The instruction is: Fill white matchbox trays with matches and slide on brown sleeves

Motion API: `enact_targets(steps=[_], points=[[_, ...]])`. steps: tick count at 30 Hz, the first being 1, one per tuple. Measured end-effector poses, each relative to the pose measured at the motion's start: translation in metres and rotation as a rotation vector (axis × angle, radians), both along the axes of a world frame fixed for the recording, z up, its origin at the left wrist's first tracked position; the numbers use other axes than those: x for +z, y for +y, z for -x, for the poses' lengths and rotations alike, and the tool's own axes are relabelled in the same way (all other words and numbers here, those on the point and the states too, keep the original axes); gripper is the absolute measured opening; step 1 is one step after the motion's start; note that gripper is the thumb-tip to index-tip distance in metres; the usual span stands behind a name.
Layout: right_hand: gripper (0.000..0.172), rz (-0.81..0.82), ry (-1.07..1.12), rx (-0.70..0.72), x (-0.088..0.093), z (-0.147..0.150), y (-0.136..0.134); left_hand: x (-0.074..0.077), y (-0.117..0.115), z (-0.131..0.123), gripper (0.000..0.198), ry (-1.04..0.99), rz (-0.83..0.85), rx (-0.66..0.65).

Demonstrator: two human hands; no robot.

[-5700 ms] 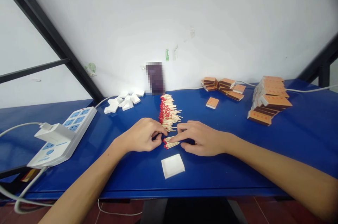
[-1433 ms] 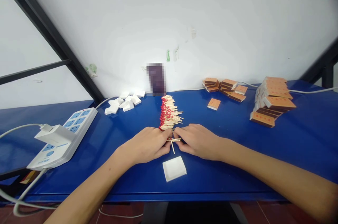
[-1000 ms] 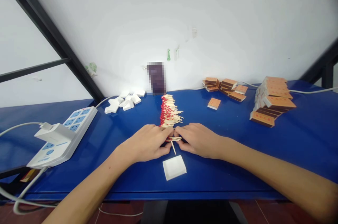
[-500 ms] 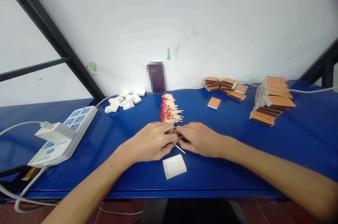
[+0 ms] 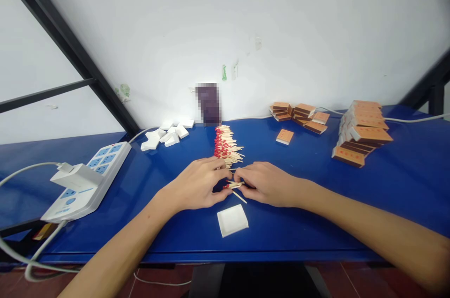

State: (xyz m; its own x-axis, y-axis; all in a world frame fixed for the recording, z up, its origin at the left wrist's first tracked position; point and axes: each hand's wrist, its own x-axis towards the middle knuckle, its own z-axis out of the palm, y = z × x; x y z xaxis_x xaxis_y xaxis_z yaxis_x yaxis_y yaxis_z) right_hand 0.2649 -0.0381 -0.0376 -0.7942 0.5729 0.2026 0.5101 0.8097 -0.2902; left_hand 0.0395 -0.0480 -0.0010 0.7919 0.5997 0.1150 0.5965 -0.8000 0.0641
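Note:
A small bunch of red-tipped matches (image 5: 232, 185) lies crosswise between my hands, heads to the left. My right hand (image 5: 269, 184) pinches its plain ends between thumb and fingers. On the other side, my left hand (image 5: 200, 184) has its thumb and index finger parted around the heads, the gap between them showing. One loose match (image 5: 240, 197) slants on the table just below the fingers. Beyond the hands stretches a long pile of matches (image 5: 228, 147), its near end partly hidden by my fingers. Nearer to me sits a white inner matchbox tray (image 5: 232, 221).
White trays (image 5: 168, 134) are heaped at the back left. Orange matchbox sleeves (image 5: 369, 122) are stacked at right, with more matchboxes (image 5: 302, 115) by the wall and a single one (image 5: 284, 137). A power strip (image 5: 87, 185) with a plugged-in charger and cables occupies the left.
My left thumb and index finger have spread apart, uncovering the match heads that were hidden. My right hand stays almost in place with the matches.

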Motion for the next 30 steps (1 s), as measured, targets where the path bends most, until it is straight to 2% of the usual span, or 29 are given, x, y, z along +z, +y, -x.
enact_targets(steps=[7, 16, 18, 21, 24, 27, 30], points=[[0.011, -0.034, -0.013, -0.008, -0.001, 0.0, 0.0, -0.001, 0.001, 0.001, 0.023, -0.018, 0.035, -0.067], [0.012, -0.091, 0.001, -0.071, 0.001, 0.004, -0.003, 0.002, 0.0, 0.0, 0.021, -0.058, 0.069, -0.061], [0.013, -0.043, 0.041, -0.054, 0.005, 0.006, -0.006, 0.005, -0.002, -0.001, 0.016, -0.064, 0.107, -0.05], [0.012, 0.122, 0.104, 0.016, 0.012, 0.007, -0.014, 0.011, -0.008, -0.001, 0.007, -0.106, 0.22, -0.061], [0.009, 0.273, 0.142, 0.071, 0.018, 0.008, -0.023, 0.015, -0.013, -0.001, 0.007, -0.158, 0.361, -0.108], [0.009, 0.346, 0.132, 0.1, 0.019, 0.008, -0.028, 0.016, -0.016, -0.001, 0.004, -0.169, 0.465, -0.158], [0.007, 0.362, 0.109, 0.119, 0.017, 0.008, -0.029, 0.014, -0.016, -0.002, 0.007, -0.149, 0.512, -0.147]])
